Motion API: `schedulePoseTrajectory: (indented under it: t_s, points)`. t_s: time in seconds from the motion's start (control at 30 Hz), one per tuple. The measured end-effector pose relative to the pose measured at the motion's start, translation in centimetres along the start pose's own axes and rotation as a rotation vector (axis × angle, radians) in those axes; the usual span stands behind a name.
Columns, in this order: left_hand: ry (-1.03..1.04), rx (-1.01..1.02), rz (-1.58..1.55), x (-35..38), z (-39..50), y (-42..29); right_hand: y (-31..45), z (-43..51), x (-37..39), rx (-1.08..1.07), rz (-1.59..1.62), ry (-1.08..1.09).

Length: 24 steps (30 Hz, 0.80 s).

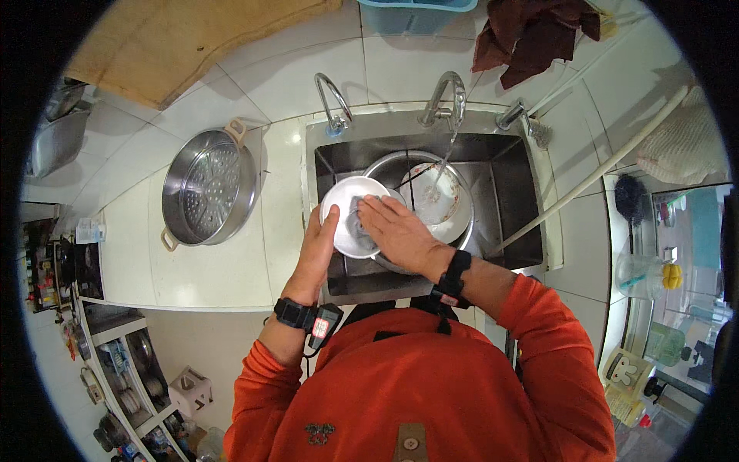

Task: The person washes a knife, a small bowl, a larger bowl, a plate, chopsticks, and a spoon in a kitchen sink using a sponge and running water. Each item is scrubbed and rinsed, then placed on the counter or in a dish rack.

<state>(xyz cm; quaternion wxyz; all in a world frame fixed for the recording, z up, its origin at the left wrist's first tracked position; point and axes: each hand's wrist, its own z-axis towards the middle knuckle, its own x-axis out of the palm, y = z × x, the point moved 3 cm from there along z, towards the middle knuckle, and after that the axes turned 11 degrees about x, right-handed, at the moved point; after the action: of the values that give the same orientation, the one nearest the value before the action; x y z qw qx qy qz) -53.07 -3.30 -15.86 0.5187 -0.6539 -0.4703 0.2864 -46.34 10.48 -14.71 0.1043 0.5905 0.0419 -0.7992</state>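
Observation:
My left hand [316, 245] grips a white bowl [332, 222] by its left rim, thumb on top, over the sink. Inside the bowl a grey scrubbing pad [357, 222] lies under the fingers of my right hand [398, 234], which press it against the bowl; the hand hides much of it. Below, in the dark steel sink [514, 202], stands a large round metal basin [469, 199]. A plate with a floral rim [436, 199] lies in the basin. Water runs onto it from the right-hand curved faucet [453, 95].
A steel steamer pan [211, 187] with a perforated bottom sits on the left counter. A second, thinner faucet [335, 107] rises behind the sink. A pale hose [594, 176] slants into the sink from the right. Dark red cloths [534, 40] hang at the back.

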Motion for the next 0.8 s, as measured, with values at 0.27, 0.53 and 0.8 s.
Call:
schedulePoseTrajectory:
  t_s: [0.27,0.53,0.8]
  points:
    - [-0.101,-0.012,-0.015,-1.5,-0.3,2.0,3.3,0.5,0.8,0.201,0.610,0.181]
    - [-0.276,-0.037,-0.009,-10.5,1.5,3.2,-4.5,-5.4,6.2,0.550,0.605,0.360]
    - [-0.413,-0.094,-0.020,-14.6,2.6,5.1,-4.7,-5.8,15.2,0.315,0.088,0.499]
